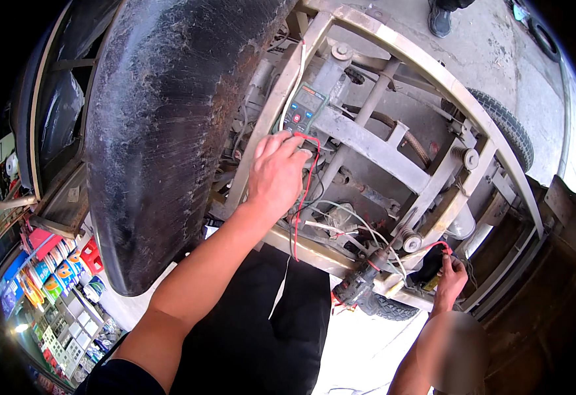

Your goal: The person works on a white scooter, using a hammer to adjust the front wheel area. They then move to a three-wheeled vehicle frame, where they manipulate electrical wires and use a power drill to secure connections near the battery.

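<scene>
A multimeter (pixel 306 105) with a dark green case, screen and buttons leans on the metal frame at the upper middle. My left hand (pixel 278 164) has its bent fingers closed over the meter's lower end, hiding the part beneath. From there a red test lead (pixel 312 172) hangs down beside a black one. At the lower right my right hand (pixel 451 280) pinches a red clip (pixel 447 251) on a red wire, close to the frame's corner. A cordless drill (pixel 360 276) rests at the frame's near edge, left of that hand.
A beige tubular vehicle frame (pixel 426 56) with wires and springs spreads ahead. A worn black seat (pixel 150 131) stands at left. Behind the frame is a tyre (pixel 502 122); another person's shoe (pixel 440 21) shows at the top. Shelves of packaged goods (pixel 54 276) line the lower left.
</scene>
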Demonstrator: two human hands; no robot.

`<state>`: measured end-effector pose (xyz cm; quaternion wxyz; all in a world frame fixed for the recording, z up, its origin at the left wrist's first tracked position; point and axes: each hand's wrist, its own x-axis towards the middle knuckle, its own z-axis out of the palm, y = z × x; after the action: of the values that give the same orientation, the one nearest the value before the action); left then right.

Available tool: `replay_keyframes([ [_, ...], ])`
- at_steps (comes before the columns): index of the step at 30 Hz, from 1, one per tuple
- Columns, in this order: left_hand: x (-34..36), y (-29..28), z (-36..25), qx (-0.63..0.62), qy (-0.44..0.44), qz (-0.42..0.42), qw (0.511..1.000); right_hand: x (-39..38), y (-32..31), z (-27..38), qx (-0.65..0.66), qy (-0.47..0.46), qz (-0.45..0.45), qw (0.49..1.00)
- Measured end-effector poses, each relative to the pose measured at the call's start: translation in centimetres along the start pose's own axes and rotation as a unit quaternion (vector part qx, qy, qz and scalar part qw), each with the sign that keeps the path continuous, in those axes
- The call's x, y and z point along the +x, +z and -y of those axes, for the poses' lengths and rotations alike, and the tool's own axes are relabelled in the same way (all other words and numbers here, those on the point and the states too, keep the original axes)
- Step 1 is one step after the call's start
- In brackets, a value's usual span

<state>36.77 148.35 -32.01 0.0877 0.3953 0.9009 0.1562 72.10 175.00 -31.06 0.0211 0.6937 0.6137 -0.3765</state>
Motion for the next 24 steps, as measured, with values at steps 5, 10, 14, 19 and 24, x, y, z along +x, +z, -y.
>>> replay_keyframes([
  [5,-4.7,-3.6,-6.0,-0.165,-0.022,0.105,0.980,0.5,-0.5,-1.4,0.008,-0.009,-0.007,1.000],
  [10,-18.4,-3.8,-17.6,-0.490,-0.151,0.525,0.679,1.0,-0.5,-2.2,-0.010,-0.044,-0.022,0.999],
  [14,-23.8,3.7,-23.5,-0.504,-0.505,0.480,0.510,1.4,0.3,-2.4,0.028,-0.041,-0.021,0.999],
  [19,-23.3,8.6,-24.2,-0.611,-0.622,0.215,0.440,0.8,0.1,-1.9,0.047,-0.018,-0.027,0.998],
  [24,-22.2,9.3,-25.1,-0.619,-0.637,0.156,0.433,0.9,0.2,-1.6,0.055,-0.007,-0.022,0.998],
])
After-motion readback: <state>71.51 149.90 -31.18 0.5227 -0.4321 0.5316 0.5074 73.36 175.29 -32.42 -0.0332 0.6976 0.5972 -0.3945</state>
